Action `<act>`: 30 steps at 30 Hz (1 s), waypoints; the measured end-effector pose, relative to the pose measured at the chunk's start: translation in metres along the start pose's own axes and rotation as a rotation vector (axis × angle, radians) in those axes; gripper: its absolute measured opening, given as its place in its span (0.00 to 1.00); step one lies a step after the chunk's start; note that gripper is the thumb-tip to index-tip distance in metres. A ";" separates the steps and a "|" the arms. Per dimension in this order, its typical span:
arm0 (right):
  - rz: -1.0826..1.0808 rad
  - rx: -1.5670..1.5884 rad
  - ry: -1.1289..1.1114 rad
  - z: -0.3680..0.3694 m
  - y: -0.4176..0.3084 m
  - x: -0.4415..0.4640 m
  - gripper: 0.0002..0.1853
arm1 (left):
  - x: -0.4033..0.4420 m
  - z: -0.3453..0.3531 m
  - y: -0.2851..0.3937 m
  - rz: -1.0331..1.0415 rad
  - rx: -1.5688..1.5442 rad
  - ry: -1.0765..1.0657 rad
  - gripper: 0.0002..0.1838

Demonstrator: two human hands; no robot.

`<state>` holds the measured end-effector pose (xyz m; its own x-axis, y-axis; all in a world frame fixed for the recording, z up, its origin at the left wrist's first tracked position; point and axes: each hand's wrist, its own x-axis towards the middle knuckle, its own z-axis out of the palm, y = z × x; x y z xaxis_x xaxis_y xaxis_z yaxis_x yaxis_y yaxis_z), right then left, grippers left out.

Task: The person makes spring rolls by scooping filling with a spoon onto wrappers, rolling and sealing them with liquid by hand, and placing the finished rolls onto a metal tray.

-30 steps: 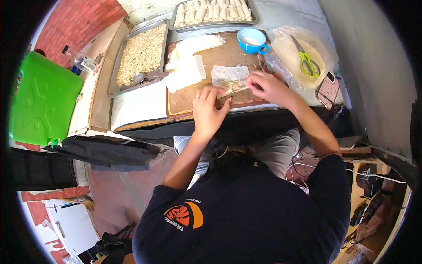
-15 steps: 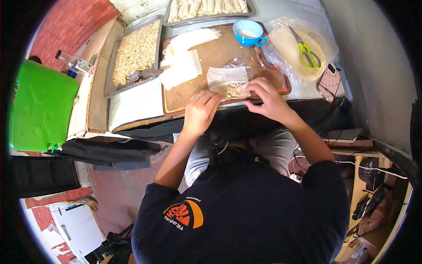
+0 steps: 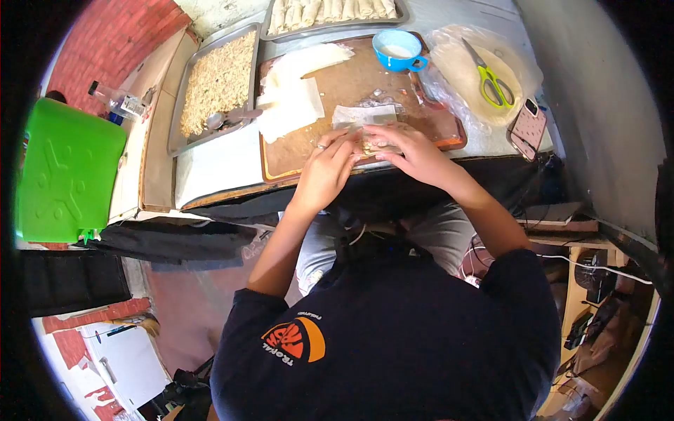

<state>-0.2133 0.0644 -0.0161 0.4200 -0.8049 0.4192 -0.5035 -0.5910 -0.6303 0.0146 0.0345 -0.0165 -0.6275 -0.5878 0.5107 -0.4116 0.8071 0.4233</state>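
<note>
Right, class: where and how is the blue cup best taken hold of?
Grip the blue cup by its handle, probably with the right hand, coming in from the near right. The handle sticks out that way, within what looks like easy reach. The cup stands upright with whitish liquid inside, so it should be kept level.

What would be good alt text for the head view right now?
A person's left hand and right hand meet over a thin white wrapper with crumbly filling, on a brown board. Beyond lies a tray of pale rolls; to the left, a tray of filling; to the right, a blue cup and green-handled scissors.
</note>
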 end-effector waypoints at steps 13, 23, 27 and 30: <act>0.117 0.106 0.019 -0.003 -0.002 0.003 0.32 | 0.001 -0.006 0.001 -0.135 -0.163 -0.125 0.07; 0.169 0.180 0.051 -0.001 -0.008 0.001 0.27 | 0.003 -0.003 0.003 -0.069 -0.225 -0.012 0.18; 0.139 0.077 0.116 -0.002 -0.006 0.000 0.29 | 0.002 -0.003 0.000 -0.008 -0.184 -0.071 0.15; 0.146 0.034 0.171 -0.003 -0.007 -0.007 0.26 | 0.003 -0.003 -0.002 0.024 -0.137 -0.064 0.15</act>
<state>-0.2146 0.0738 -0.0126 0.2094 -0.8808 0.4247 -0.5224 -0.4679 -0.7128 0.0158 0.0310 -0.0139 -0.6789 -0.5602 0.4747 -0.3050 0.8032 0.5117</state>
